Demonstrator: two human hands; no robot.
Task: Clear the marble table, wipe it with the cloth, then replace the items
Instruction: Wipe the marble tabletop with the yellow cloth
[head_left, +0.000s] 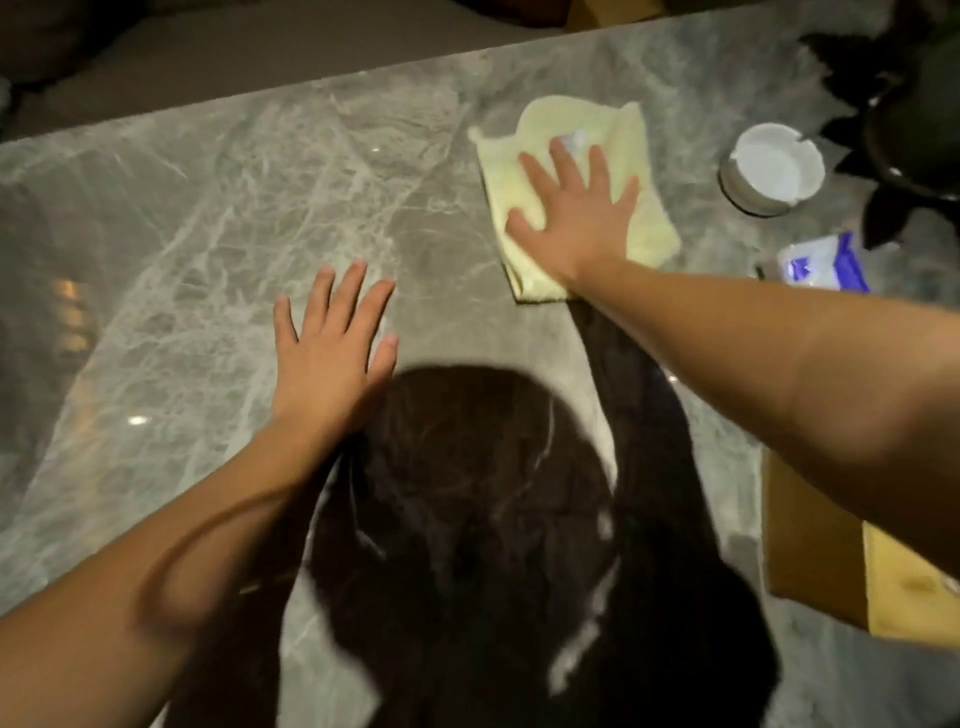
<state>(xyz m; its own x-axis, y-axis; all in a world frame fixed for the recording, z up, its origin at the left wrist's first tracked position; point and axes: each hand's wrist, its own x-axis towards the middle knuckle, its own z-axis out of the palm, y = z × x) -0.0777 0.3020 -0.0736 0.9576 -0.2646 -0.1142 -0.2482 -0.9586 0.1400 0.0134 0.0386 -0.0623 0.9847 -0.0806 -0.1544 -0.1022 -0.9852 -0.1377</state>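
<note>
Marble table (208, 208), grey with pale veins, bears both my hands. My right hand (576, 218) lies flat on the yellow cloth (566, 117), fingers straight and spread, pressing it to the surface toward the far right of the table. My left hand (332, 353) rests palm down on bare marble, fingers straight and apart, holding nothing. Right of the cloth stand a white ashtray (771, 169) and a white and blue packet (821, 262), near a dark plant (914, 130). A cardboard box (909, 587) sits at the near right.
</note>
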